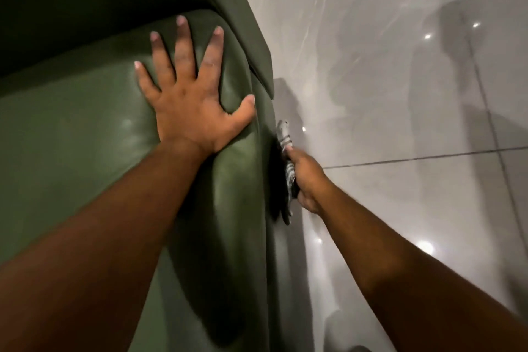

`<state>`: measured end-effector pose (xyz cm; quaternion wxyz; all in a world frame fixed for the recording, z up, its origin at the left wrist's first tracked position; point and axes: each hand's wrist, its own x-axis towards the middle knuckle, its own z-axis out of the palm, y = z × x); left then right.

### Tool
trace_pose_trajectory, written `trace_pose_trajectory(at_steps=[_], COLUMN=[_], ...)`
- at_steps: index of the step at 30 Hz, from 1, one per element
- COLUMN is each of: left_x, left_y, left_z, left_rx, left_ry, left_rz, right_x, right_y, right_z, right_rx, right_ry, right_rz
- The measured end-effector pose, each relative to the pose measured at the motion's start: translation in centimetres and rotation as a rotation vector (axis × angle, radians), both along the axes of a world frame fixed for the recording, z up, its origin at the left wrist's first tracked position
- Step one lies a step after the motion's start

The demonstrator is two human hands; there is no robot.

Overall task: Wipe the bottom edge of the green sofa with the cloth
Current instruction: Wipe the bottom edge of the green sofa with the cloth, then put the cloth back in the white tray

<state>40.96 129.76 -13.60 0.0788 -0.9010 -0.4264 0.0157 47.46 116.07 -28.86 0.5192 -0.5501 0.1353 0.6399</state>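
Note:
The green sofa (85, 137) fills the left half of the head view, its leather seat cushion bulging toward the floor side. My left hand (185, 94) lies flat on the cushion with fingers spread, pressing into it. My right hand (307, 180) reaches down beside the sofa's lower front edge and is closed on a grey striped cloth (288, 177). The cloth is pressed against the dark base of the sofa just above the floor. One end of the cloth sticks out above my fingers, the other hangs below my fist.
Glossy grey floor tiles (400, 94) with dark grout lines and bright light reflections cover the right half. The sofa's armrest panel (237, 17) rises at the top centre.

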Motion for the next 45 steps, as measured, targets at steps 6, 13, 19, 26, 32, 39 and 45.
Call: trace_pose_trajectory(at_steps=[6, 13, 19, 26, 32, 39, 45], left_x=[-1.8, -14.0, -20.4, -29.1, -34.3, -37.3, -38.0], left_y=[-2.0, -15.0, -24.6, -40.2, -58.4, -82.3, -103.6], left_z=[4.8, 8.8, 12.6, 21.4, 27.7, 31.2, 30.3], left_rx=[-0.261, -0.397, -0.416, -0.297, -0.114, -0.002, -0.059], left_ry=[0.034, -0.263, -0.378, -0.563, -0.618, -0.603, -0.644], left_rz=[0.059, 0.663, 0.951, 1.470, 1.871, 2.285, 2.592], right_x=[1.4, 2.7, -2.1, -12.4, -22.7, -36.8, -45.7], right_y=[-6.5, -8.8, -10.9, -15.4, -23.3, -41.5, -62.5], right_z=[11.1, 22.6, 30.8, 41.0, 48.4, 54.6, 56.3], right_rx=[0.083, 0.234, 0.369, 0.449, 0.514, 0.448, 0.335], right_ry=[0.141, 0.096, 0.087, 0.273, 0.362, 0.458, 0.443], right_rz=[-0.311, -0.239, 0.097, 0.655, 1.125, 1.502, 1.838])
